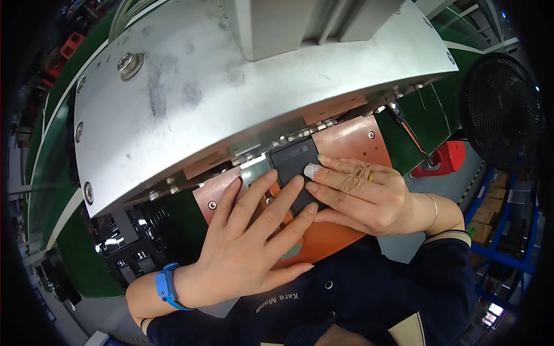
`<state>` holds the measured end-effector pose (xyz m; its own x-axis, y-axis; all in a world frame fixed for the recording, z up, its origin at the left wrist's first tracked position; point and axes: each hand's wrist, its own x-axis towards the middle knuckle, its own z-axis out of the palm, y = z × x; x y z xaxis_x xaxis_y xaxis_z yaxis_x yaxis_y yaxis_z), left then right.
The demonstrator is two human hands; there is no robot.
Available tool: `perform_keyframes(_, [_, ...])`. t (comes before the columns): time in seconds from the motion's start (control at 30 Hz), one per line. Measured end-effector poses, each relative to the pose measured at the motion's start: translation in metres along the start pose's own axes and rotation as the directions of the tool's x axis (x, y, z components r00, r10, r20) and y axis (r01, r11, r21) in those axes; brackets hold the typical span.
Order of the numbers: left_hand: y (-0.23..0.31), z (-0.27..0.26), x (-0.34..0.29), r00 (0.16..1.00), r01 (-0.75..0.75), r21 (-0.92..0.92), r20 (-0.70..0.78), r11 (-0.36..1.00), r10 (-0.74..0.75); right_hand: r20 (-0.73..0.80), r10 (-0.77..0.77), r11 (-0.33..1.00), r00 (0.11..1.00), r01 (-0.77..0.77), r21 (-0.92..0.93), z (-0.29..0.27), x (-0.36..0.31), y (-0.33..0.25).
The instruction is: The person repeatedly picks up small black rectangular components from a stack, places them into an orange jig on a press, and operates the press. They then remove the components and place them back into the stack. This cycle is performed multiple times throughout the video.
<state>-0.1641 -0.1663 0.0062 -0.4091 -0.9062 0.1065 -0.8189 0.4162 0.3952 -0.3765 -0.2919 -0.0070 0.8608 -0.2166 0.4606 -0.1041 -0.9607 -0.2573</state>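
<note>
A flat black rectangular block, with small print on its face, lies on a copper-coloured fixture plate in front of me. My right hand is over its right side, fingers close together and bent onto it; one fingertip wears a white cover. I see a ring and a thin bracelet on that side. My left hand has its fingers spread, the tips reaching the block's left edge and the plate beside it. A blue wrist strap circles my left wrist. My fingers hide the block's lower part.
A large silver metal housing overhangs the plate's far edge. Black machine parts stand at left on a green surface. At right are an orange-and-black tool, a red object, a black fan and a blue rack with boxes.
</note>
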Motion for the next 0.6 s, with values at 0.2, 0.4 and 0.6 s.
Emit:
perform_keyframes(0.2, [-0.001, -0.001, 0.001, 0.999, -0.023, -0.007, -0.023, 1.000, 0.023, 0.022, 0.099, 0.994, 0.995, -0.100, 0.049, -0.003, -0.002, -0.011])
perform_keyframes(0.4, [-0.005, 0.003, -0.002, 0.997, -0.049, 0.007, -0.063, 0.999, 0.049, 0.404, 0.447, 0.307, 0.798, -0.561, 0.768, -0.036, 0.009, -0.030])
perform_keyframes(0.6, [-0.005, 0.004, -0.004, 0.981, -0.142, 0.010, -0.134, 0.990, 0.142, 0.497, 0.695, -0.091, 0.519, -0.623, 0.777, -0.038, 0.023, -0.012])
